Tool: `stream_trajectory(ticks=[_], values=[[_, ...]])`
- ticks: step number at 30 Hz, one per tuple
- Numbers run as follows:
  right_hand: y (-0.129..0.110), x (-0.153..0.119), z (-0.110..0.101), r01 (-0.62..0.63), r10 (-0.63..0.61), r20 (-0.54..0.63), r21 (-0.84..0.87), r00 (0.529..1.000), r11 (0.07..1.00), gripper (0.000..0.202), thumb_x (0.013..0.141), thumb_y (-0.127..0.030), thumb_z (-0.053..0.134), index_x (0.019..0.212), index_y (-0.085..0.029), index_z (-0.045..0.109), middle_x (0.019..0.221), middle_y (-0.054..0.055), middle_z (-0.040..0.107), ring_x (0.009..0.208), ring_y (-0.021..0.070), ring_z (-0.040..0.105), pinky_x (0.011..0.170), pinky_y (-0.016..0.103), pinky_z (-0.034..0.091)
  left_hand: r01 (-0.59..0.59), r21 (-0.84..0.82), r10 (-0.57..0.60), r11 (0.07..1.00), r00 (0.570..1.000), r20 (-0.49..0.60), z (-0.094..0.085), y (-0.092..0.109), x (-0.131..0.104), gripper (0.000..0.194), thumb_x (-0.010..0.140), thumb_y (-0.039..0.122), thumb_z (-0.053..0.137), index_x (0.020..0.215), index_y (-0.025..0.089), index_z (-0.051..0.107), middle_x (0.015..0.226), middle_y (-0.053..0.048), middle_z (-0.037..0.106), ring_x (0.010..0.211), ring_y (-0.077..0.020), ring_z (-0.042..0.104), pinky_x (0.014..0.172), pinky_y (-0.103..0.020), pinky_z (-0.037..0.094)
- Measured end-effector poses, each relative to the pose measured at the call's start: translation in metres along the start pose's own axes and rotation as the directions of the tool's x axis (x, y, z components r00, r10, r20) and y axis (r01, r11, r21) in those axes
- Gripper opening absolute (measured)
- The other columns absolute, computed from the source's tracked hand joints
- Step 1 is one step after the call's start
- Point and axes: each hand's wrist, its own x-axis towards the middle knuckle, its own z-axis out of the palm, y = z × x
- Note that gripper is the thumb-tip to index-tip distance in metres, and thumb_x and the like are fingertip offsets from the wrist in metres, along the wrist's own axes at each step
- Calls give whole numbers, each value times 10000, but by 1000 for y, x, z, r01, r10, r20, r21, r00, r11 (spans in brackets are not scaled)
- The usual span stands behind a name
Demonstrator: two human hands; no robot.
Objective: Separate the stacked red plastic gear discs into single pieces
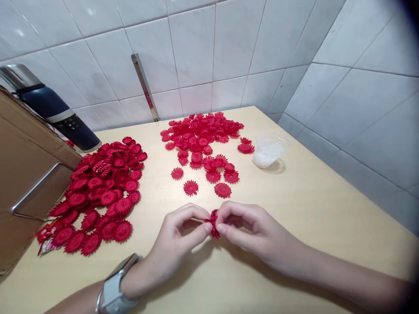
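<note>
Between both hands, above the front of the table, is a small red fringed piece [214, 223]. My left hand [186, 231] pinches its left side between thumb and fingers. From the right, my right hand [248, 226] pinches the same piece, and the fingertips of the two hands are close together. Beyond the hands lie a few loose red fringed discs, one of them [223, 190] just past my right hand. A pile of similar discs [203, 131] spreads near the wall. Another heap [108, 196] sits at the left.
A clear plastic cup or bag [266, 152] with white contents stands at the right. At the left are a cardboard box [29, 174], a dark blue bottle [62, 109], a metal wire stand [36, 185] and a red wrapper [49, 231]. Tiled walls border the pale table [294, 205].
</note>
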Motion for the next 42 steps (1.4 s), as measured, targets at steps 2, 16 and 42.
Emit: stream_trajectory(ticks=[2,16,42], values=[[-1,0,-1,-25,26,13,-11,1000,1000,120,830,-230,493,735,-161,518,685,-10,522,622,103,448,547,222,345,-5,24,5,1000,1000,-15,-1,1,0,99,790,167,552,715,142,611,778,-29,588,769,-146,553,732,-260,434],[-4,12,-20,-78,68,-153,-58,986,995,93,746,-161,512,654,-172,507,527,-35,488,483,91,435,455,221,339,-49,266,116,963,963,-242,-8,2,7,160,715,58,466,600,169,471,691,3,514,692,-129,495,642,-248,417],[-1,4,1,1,7,-92,95,996,995,118,753,-282,626,749,-167,597,633,-23,537,516,75,435,453,201,330,-210,380,235,901,972,-20,-4,5,-3,58,817,176,543,819,186,600,871,-26,609,836,-140,566,750,-243,452]])
